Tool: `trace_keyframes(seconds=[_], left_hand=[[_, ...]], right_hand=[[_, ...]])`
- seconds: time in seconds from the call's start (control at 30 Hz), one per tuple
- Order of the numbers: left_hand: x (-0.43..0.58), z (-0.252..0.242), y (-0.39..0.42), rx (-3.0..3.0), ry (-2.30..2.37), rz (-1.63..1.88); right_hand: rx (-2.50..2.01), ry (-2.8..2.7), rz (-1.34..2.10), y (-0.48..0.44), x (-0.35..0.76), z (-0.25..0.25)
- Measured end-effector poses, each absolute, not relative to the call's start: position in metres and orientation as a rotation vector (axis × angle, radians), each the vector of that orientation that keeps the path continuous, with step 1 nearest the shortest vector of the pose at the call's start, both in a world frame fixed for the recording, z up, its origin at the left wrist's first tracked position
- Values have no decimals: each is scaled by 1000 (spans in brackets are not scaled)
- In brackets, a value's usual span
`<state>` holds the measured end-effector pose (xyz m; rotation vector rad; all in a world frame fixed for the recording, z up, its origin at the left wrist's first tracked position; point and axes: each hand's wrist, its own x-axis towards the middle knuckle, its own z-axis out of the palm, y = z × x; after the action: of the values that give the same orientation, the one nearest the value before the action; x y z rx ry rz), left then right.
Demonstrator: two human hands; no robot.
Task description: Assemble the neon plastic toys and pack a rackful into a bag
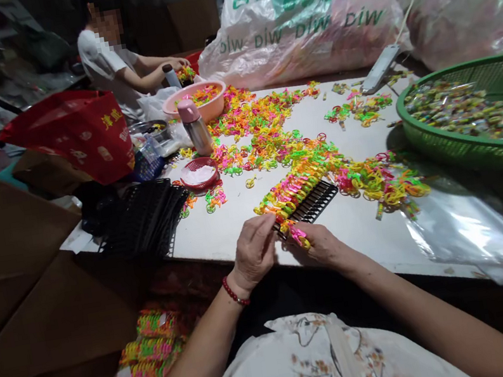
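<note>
A black slotted rack (314,202) lies at the table's front edge, its far-left part covered by a row of small bright plastic toys (291,189) in pink, yellow, orange and green. My left hand (255,247), with a red bead bracelet (235,291), is closed in a pinch at the rack's near-left corner. What its fingertips hold is too small to make out. Close beside it, my right hand (321,242) is closed around a few pink, yellow and orange toys (299,236) at the rack's near edge. Its fingertips are partly hidden by them.
Loose toys (263,116) spread across the white table (210,227). At left are stacked black racks (143,216), a red basket (202,184), a thermos (196,130) and a pink basin (216,105). A green basket (477,154) and clear plastic bags (470,229) lie right. A co-worker (115,63) sits behind.
</note>
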<state>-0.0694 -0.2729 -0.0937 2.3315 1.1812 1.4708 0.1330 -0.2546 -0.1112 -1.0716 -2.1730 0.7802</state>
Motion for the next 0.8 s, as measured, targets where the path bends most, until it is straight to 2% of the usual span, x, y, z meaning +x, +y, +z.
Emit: trace_keyframes(seconds=[0.2, 0.37, 0.63, 0.8], left_hand=[[-53, -97, -276, 2110, 1273, 1360], [-36, -109, -284, 1508, 1395, 1334], [-26, -103, -281, 726, 1177, 1335], [-40, -103, -273, 598, 950, 977]], right_hand=[[-1143, -2046, 838, -259, 132, -114], [-1223, -1954, 858, -260, 129, -121], [-1167, -2049, 907, -253, 131, -110], [-1196, -2088, 871, -253, 132, -108]])
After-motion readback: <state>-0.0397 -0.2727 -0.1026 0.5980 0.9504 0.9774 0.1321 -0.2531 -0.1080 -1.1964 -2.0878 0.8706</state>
